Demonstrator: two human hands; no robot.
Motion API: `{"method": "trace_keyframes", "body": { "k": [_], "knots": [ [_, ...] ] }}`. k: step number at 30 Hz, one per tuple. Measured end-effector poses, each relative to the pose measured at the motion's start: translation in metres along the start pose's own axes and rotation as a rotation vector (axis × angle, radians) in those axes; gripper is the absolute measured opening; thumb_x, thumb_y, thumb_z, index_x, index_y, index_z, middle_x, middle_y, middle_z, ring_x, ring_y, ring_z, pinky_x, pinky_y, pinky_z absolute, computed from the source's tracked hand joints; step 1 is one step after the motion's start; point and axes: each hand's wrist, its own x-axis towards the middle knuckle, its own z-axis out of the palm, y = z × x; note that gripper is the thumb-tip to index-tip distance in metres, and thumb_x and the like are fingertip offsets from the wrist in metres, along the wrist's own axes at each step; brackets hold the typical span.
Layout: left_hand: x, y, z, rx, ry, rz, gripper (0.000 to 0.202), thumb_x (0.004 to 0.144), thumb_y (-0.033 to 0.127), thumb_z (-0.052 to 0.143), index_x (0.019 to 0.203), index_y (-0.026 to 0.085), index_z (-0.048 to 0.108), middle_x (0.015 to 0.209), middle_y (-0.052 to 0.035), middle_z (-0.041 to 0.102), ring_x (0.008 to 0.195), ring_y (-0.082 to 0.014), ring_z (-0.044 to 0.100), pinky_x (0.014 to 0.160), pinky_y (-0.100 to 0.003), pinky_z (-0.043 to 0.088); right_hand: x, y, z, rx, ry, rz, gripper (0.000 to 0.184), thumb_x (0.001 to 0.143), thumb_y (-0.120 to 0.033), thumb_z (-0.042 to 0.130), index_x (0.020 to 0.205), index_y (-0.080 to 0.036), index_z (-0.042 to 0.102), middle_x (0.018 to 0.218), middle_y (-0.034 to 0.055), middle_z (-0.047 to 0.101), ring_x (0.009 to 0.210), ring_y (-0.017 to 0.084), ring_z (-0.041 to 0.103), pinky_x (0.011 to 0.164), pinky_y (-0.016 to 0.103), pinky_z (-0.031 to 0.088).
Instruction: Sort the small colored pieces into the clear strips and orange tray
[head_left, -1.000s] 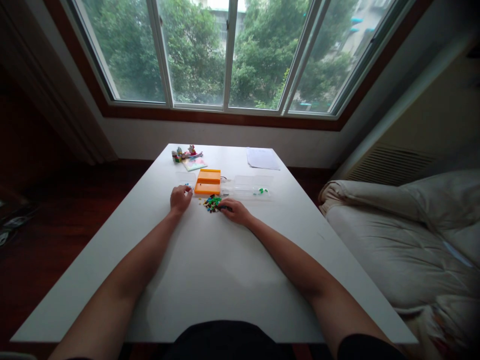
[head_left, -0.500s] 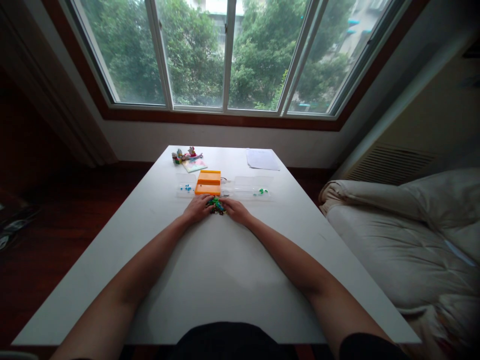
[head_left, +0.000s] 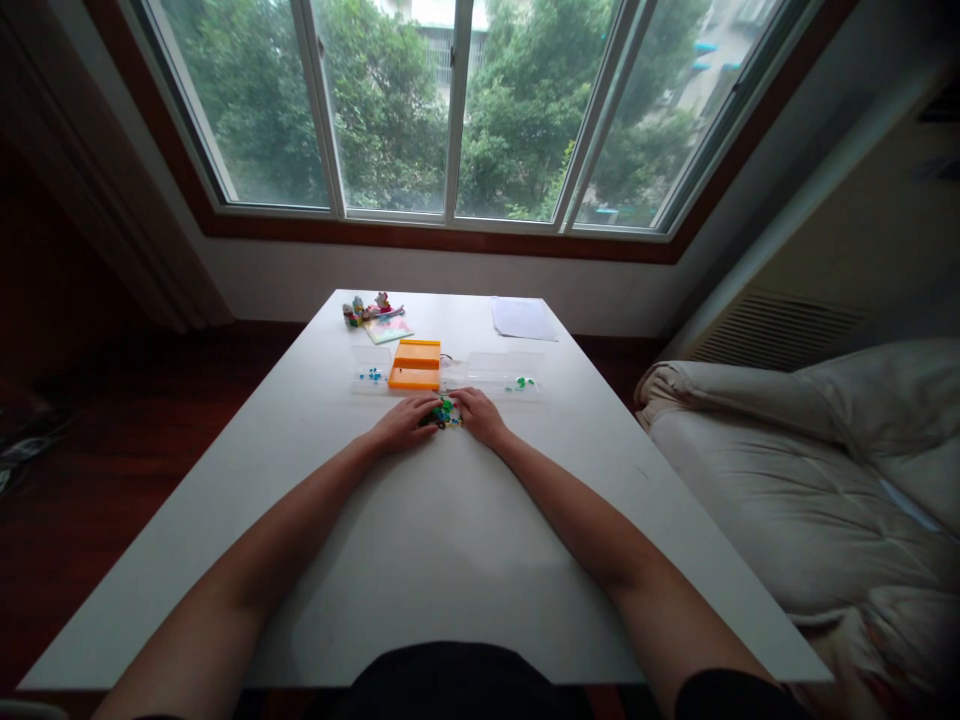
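Note:
A small pile of tiny coloured pieces (head_left: 450,412), mostly green with some blue, yellow and dark ones, lies on the white table between my hands. They look like little beads or building bricks, too small to tell which. My left hand (head_left: 407,422) rests at the pile's left side, fingers stretched out over its edge. On the opposite side, my right hand (head_left: 481,415) touches or nearly touches the pile with extended fingertips. Neither hand shows a piece lifted off the table. Just beyond them stands an orange open case (head_left: 415,378).
Left of the case, a clear tray (head_left: 361,388) holds blue pieces (head_left: 371,375). Clear open boxes (head_left: 484,382) to the right contain green pieces (head_left: 523,383). Small toy figures (head_left: 360,310), a colourful card (head_left: 390,330) and white paper sheets (head_left: 523,319) lie farther back.
My left hand has slid slightly right across the pile. The pieces have shifted right and spread out a little. My right hand has moved slightly right, its fingers now angled forward.

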Motion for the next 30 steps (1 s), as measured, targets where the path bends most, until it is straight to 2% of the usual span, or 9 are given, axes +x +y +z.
{"method": "trace_keyframes", "body": {
  "k": [4,8,14,20,25,30],
  "knots": [
    [0.000,0.002,0.003,0.025,-0.005,0.039,0.064,0.090,0.040,0.066,0.150,0.026,0.049,0.155,-0.0116,0.047,0.141,-0.0302,0.044,0.120,-0.049,0.035,0.004,0.004,-0.001,-0.129,-0.092,-0.076,0.044,0.096,-0.015,0.052,0.137,-0.026,0.064,0.128,0.0083,0.064,0.117,0.023,0.054,0.106,0.036,0.040],
    [0.001,0.004,0.004,0.047,-0.021,0.038,0.059,0.091,0.040,0.064,0.147,0.026,0.053,0.155,-0.0100,0.047,0.143,-0.0296,0.042,0.122,-0.048,0.033,0.009,0.007,-0.001,-0.223,-0.137,-0.103,0.046,0.095,-0.017,0.056,0.138,-0.030,0.063,0.125,0.0088,0.063,0.113,0.025,0.053,0.101,0.037,0.041],
    [0.004,0.015,-0.003,0.039,-0.006,0.003,0.051,0.091,0.035,0.063,0.141,0.027,0.059,0.146,-0.0085,0.057,0.136,-0.0280,0.049,0.119,-0.047,0.037,0.006,0.009,-0.003,-0.226,-0.118,-0.102,0.040,0.095,-0.019,0.055,0.132,-0.029,0.067,0.122,0.0088,0.063,0.113,0.026,0.051,0.100,0.037,0.041],
    [0.005,0.014,-0.006,0.081,0.061,-0.119,0.035,0.096,0.035,0.054,0.126,0.026,0.071,0.127,-0.0058,0.069,0.121,-0.0252,0.059,0.110,-0.042,0.046,0.005,0.001,-0.003,-0.267,-0.122,-0.082,0.048,0.095,-0.019,0.055,0.141,-0.032,0.060,0.122,0.0117,0.060,0.111,0.028,0.049,0.099,0.039,0.040],
    [0.003,0.009,-0.005,0.115,0.094,-0.186,0.034,0.094,0.032,0.056,0.123,0.027,0.072,0.123,-0.0050,0.070,0.117,-0.0237,0.060,0.106,-0.038,0.048,0.006,-0.004,-0.004,-0.280,-0.126,-0.082,0.046,0.094,-0.018,0.056,0.137,-0.033,0.064,0.119,0.0118,0.060,0.110,0.029,0.050,0.097,0.040,0.041],
    [0.001,0.012,-0.007,0.111,0.102,-0.206,0.033,0.093,0.032,0.057,0.123,0.028,0.072,0.124,-0.0048,0.068,0.118,-0.0236,0.060,0.105,-0.039,0.049,0.003,0.005,-0.012,-0.225,-0.081,-0.070,0.036,0.094,-0.012,0.055,0.122,-0.026,0.071,0.113,0.0098,0.064,0.109,0.025,0.053,0.099,0.035,0.042]
  ]
}}
